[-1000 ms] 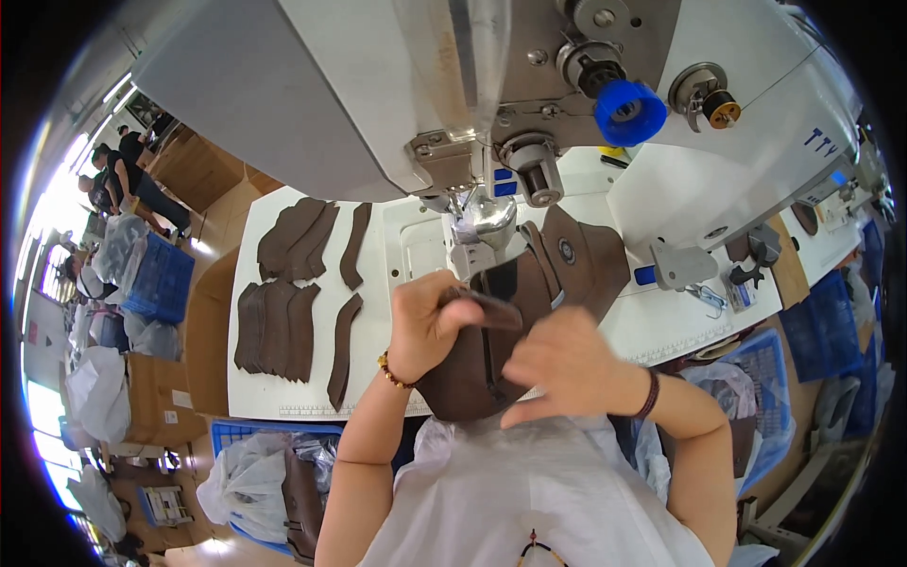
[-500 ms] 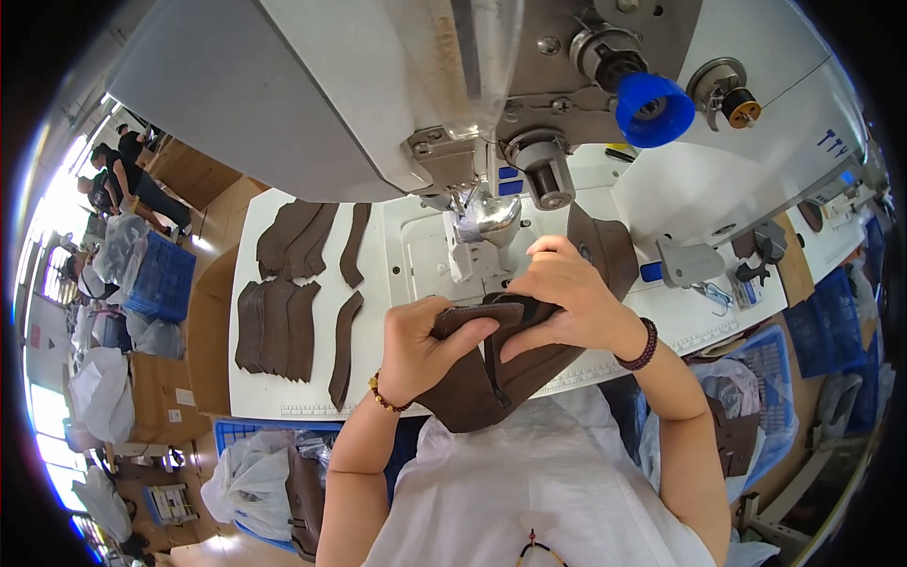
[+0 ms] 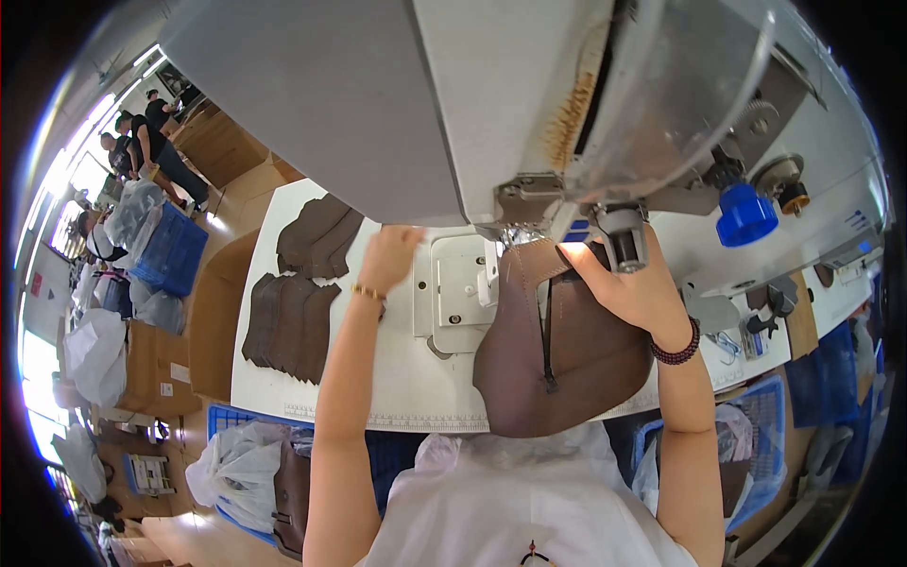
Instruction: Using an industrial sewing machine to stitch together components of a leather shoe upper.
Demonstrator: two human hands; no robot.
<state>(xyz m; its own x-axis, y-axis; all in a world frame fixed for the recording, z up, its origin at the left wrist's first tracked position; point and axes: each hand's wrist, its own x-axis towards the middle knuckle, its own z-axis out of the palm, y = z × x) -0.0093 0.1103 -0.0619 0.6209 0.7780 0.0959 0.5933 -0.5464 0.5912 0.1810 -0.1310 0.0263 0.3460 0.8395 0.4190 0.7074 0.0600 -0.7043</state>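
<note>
A brown leather boot upper (image 3: 515,369) with a dark zipper (image 3: 548,350) lies at the sewing machine's bed, its far end under the machine head (image 3: 534,203). My right hand (image 3: 635,288) grips its far right part, thumb stretched toward the needle area; the other fingers are partly hidden by the machine. My left hand (image 3: 389,260) is off the upper, over the white table left of the bed plate, beside the brown leather pieces. Motion blurs its fingers, so I cannot tell whether it holds anything.
Two groups of brown leather pieces (image 3: 288,326) lie on the white table's (image 3: 397,387) left side. Blue crates (image 3: 241,416) with plastic bags and brown leather stand below the front edge. Small tools (image 3: 727,345) lie at the right. People (image 3: 151,137) stand far left.
My left hand has let go of the boot upper and moved away to the left. The upper, now in my right hand alone, has turned and lies with its far end under the machine head.
</note>
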